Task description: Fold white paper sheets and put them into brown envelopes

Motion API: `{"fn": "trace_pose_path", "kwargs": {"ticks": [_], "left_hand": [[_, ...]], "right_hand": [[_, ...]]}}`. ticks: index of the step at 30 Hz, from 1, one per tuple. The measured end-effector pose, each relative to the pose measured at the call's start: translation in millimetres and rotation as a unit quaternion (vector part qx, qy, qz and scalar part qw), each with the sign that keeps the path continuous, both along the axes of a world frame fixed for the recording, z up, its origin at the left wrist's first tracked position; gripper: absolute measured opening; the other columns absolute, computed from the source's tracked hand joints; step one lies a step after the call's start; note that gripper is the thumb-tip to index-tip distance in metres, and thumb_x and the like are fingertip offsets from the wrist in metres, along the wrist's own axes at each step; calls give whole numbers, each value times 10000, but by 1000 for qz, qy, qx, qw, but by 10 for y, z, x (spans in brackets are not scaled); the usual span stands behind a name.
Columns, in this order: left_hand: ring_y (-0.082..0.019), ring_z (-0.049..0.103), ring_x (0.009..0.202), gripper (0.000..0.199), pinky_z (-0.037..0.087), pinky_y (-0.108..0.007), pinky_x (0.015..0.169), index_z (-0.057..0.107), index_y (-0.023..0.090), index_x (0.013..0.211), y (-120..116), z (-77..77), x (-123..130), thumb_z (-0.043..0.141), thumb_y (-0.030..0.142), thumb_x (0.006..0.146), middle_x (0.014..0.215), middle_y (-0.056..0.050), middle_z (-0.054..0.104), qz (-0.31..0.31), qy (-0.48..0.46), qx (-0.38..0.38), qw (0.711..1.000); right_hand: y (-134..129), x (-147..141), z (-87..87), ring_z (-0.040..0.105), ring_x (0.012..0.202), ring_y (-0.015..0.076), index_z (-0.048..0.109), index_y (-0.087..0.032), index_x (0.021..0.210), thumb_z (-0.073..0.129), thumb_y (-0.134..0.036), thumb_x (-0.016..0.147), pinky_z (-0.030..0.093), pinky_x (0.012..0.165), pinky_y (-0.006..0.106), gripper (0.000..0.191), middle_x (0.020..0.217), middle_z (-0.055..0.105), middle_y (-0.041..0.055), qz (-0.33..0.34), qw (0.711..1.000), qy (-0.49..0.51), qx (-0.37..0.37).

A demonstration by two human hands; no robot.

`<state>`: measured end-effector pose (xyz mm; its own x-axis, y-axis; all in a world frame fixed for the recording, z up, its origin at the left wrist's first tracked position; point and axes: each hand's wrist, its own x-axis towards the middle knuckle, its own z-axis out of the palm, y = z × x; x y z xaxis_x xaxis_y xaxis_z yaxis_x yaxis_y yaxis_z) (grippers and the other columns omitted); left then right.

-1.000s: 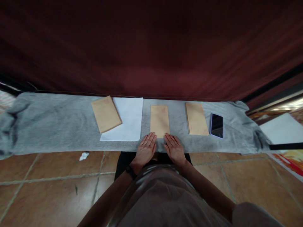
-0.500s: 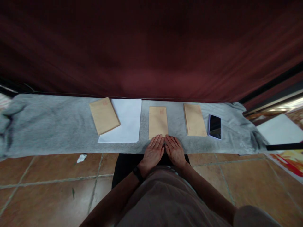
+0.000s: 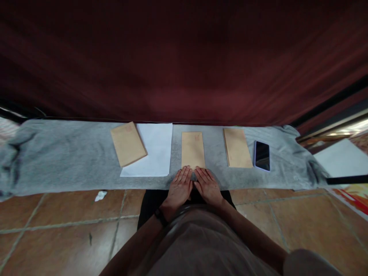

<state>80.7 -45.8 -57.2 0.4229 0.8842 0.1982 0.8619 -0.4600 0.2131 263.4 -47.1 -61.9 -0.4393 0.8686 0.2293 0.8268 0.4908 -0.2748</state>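
A tan paper envelope [image 3: 192, 148] with a small red print at its top right lies upright in front of me on the grey cloth [image 3: 71, 157]. My left hand [image 3: 181, 184] rests flat on its lower left edge, fingers stretched out. On the lower right edge lies my right hand [image 3: 207, 184], also flat with fingers extended. A small gap separates the two hands, and the envelope's bottom edge is partly hidden beneath the fingertips.
To the left, a stack of tan envelopes [image 3: 128, 144] sits tilted over white paper sheets [image 3: 156, 153]. Another tan envelope stack [image 3: 237, 148] lies right of centre, beside a dark-screened phone [image 3: 262, 156]. A dark red curtain [image 3: 184, 69] hangs behind the narrow cloth-covered surface.
My left hand has slid left along the envelope's lower edge, opening a gap between my hands. The right hand has shifted slightly left. The whole view has dropped slightly.
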Motion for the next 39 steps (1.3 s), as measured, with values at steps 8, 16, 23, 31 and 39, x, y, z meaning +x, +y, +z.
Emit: {"fn": "trace_pose_path", "kwargs": {"ticks": [8,16,23,31,39], "left_hand": [[-239,374,1492,494,300,-463,1246,478,105,1481,275,42,177,349,236,1023,1563,-138,466,-7,-34,-31,999],[-251,210,1555,586,190,-438,1273,347,32,1550,1194,-31,534,313,294,1027,1641,-164,317,3,10,-70,997],[-272,191,1560,626,138,-498,1274,325,68,1570,1808,22,672,328,381,1028,1653,-149,295,19,10,-82,996],[-255,232,1549,551,169,-518,1273,377,157,1554,1241,-9,399,326,342,1037,1642,-76,348,-14,-4,-69,997],[-280,366,1495,493,401,-495,1187,450,118,1488,78,-128,52,396,268,1021,1593,-178,409,105,-119,-32,987]], "right_hand": [[-22,113,-64,485,1412,242,493,-135,1489,429,-240,1034,322,1231,481,471,1517,525,115,-16,1000,6,17],[-13,95,-43,512,1388,251,504,-146,1479,446,-257,1040,353,1205,482,457,1471,577,117,-16,999,28,22],[-4,64,-32,507,1392,224,445,-194,1526,431,-213,1041,353,1203,454,486,1518,530,78,-21,999,17,40],[-6,61,-35,525,1373,223,486,-181,1496,438,-218,1033,352,1200,448,468,1484,568,92,-23,997,26,62],[11,13,-23,541,1340,242,567,-210,1430,469,-206,999,344,1190,465,442,1445,603,89,-33,998,16,47]]}}
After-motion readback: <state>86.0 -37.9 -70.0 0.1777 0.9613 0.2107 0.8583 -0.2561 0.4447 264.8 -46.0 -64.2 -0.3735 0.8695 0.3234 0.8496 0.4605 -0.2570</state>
